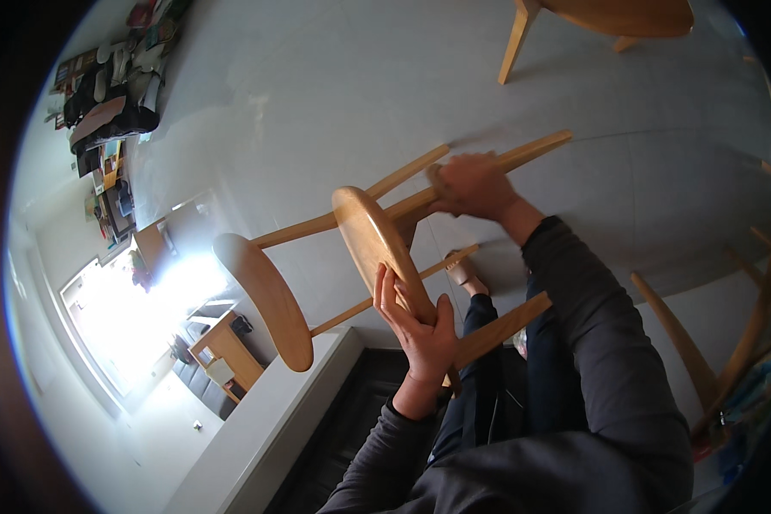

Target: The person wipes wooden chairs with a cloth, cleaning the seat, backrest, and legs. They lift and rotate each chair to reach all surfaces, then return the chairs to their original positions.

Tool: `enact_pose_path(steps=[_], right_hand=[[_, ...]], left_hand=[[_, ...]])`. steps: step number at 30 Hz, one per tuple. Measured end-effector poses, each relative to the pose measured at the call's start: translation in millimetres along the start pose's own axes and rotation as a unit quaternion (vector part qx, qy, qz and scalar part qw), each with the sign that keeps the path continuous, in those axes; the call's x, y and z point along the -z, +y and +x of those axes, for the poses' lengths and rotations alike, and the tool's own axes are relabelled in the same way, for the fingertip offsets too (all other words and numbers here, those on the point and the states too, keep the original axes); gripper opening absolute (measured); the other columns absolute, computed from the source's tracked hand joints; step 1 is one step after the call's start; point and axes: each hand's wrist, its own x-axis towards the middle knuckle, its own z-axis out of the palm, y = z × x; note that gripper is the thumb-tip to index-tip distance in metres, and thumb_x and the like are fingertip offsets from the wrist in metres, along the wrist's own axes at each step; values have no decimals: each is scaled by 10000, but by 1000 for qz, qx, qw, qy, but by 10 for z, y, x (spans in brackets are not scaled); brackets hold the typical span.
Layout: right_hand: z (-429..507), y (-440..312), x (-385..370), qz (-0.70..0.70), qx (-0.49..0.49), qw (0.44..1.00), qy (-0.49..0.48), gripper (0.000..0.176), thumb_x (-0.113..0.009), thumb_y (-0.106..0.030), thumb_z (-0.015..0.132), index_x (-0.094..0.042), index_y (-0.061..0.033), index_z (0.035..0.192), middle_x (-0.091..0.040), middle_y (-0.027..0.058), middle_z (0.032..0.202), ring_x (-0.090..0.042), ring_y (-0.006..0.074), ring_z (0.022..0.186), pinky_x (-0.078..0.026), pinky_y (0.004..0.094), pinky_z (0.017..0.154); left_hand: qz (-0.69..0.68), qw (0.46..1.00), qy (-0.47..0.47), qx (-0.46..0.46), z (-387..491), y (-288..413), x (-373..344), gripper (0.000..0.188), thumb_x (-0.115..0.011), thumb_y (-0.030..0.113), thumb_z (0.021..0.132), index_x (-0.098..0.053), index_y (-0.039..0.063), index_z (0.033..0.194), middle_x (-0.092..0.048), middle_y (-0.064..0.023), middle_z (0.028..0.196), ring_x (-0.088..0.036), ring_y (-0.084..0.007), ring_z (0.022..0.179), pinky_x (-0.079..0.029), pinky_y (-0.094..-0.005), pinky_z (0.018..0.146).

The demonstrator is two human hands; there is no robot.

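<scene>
A wooden chair (376, 238) is tilted in front of me, its curved backrest (270, 302) pointing to the left and its legs to the right. My left hand (417, 321) grips the near edge of the seat, fingers spread on the seat's face and thumb around the rim. Higher up, my right hand (475, 186) is closed around one of the chair's legs (533, 151); something light brown, perhaps a cloth, shows at its fingers, but I cannot tell what it is.
Another wooden chair (617, 16) stands on the grey floor at the top right. More curved wooden furniture parts (674, 334) are at the right edge. A low white ledge (283, 411) runs at the lower left. A cluttered pile (112, 96) lies at the upper left.
</scene>
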Motion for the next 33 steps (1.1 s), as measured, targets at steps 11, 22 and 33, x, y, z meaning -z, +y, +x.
enact_pose_path(steps=[11,22,33], right_hand=[[88,-582,-208,133,-49,985,96,272,-624,-356,874,-601,-111,987,-603,63,885,-600,256,862,-456,400,801],[-598,948,75,65,-34,997,-16,470,-772,-307,790,-555,-120,1162,-580,73,1073,-567,277,1035,-431,437,919],[-342,370,-225,42,6,993,106,250,-677,-334,847,-600,-134,976,-588,34,908,-585,228,906,-454,386,831]], left_hand=[[-45,998,-15,28,-5,-43,8,761,-631,-22,779,-250,-23,1437,-271,-244,1492,-261,-382,1411,-209,-475,1156],[-39,998,-25,39,-22,2,-42,787,-606,-39,773,-215,-13,1456,-257,-226,1507,-260,-352,1417,-229,-461,1154],[-118,989,-40,84,-24,-82,119,791,-544,-79,822,-129,17,1488,-187,-187,1527,-279,-307,1403,-271,-442,1142]])
